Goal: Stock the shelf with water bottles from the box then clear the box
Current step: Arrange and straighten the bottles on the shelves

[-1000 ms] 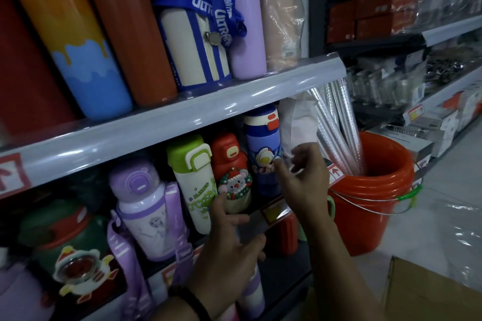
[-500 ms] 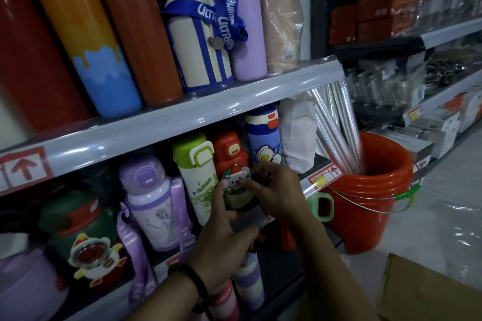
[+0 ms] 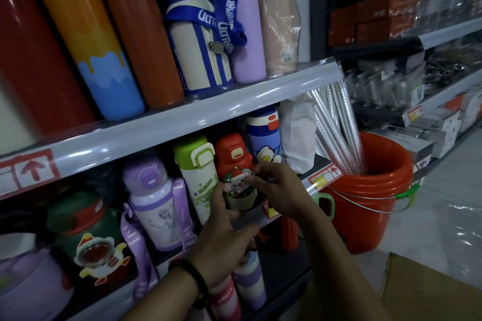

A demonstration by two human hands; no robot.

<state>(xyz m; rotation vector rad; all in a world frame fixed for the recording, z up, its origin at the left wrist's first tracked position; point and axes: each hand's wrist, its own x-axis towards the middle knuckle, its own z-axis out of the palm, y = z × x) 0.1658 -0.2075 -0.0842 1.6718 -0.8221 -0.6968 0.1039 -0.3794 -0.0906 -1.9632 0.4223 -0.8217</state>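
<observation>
Fingers [image 3: 217, 198] of the left hand [image 3: 224, 237] and right hand [image 3: 283, 190] pinch the upright red Christmas bottle [image 3: 233, 155] between them, flanked by the green-capped bottle [image 3: 193, 156] and the blue bottle [image 3: 263, 135].

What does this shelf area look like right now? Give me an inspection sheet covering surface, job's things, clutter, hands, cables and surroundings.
Surface: lower shelf, crowded with children's bottles.
Job's things: red Santa bottle at the shelf front, between a green-lidded bottle and a blue bottle; cardboard box at bottom right, contents not visible.
Clutter: red bucket holding silvery tubes, beside the shelf end.
Hands: left hand grips the red Santa bottle low down; right hand has its fingers curled on the bottle's front figure.
Cables: nothing seen.
Surroundings: upper shelf of tall flasks; neighbouring rack of boxed goods.
</observation>
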